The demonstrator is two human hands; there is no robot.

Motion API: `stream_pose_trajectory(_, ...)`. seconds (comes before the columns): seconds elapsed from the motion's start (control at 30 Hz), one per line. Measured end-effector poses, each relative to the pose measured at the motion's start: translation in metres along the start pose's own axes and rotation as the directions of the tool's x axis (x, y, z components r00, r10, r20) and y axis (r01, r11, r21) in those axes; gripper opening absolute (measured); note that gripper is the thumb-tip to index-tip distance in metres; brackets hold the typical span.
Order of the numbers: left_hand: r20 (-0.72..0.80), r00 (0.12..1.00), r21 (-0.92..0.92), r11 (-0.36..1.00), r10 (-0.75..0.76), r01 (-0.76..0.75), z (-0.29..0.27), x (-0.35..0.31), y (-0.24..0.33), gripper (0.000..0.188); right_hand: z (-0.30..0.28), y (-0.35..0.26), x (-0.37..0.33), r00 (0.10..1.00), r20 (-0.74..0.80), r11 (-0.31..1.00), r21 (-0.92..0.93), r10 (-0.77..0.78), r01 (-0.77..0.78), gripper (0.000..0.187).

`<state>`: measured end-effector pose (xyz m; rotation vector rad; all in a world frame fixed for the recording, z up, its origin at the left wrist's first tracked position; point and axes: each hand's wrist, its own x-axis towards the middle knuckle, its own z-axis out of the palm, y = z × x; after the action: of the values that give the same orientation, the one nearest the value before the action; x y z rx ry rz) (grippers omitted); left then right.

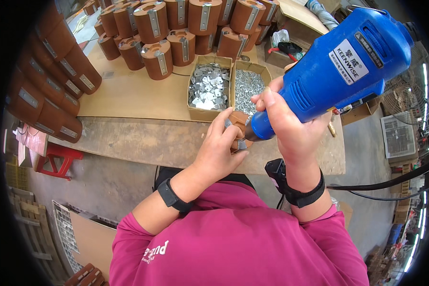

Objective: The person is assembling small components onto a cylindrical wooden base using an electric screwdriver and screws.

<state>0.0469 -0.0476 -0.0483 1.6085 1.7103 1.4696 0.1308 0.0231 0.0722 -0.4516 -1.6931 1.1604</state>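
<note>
My right hand [293,124] is wrapped round a big blue electric screwdriver [310,93], which slants down to the left. Its dark nose meets a small reddish-brown block [239,119] with a metal plate on its side. The fingers of my left hand [215,150] grip that block over the front part of the workbench [148,140]. The tool's nose and my fingers hide much of the block. Just beyond it stand an open carton of flat metal plates [209,114] and another of small screws [252,63].
Stacked brown cylinders [157,59] with metal strips line the bench's back, and more piles [47,86] rise at the left. A red stool [59,159] stands below left. Black cables [391,183] run off to the right, where a large fan [405,90] stands.
</note>
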Motion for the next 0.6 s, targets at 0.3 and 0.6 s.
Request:
stream_pose_trajectory(0.3,-0.033,0.998,0.069,0.996,0.051,-0.048,-0.0002,0.003,0.0019,0.034,0.0,0.0035,0.0014,0.999,0.023,0.999,0.007,-0.041,0.04,0.032)
stream_pose_trajectory(0.6,-0.069,0.992,0.098,0.99,0.108,-0.101,0.0002,0.0027,0.0009,0.034,-0.0019,0.0052,-0.001,0.995,0.067,0.997,0.011,-0.08,0.079,0.038)
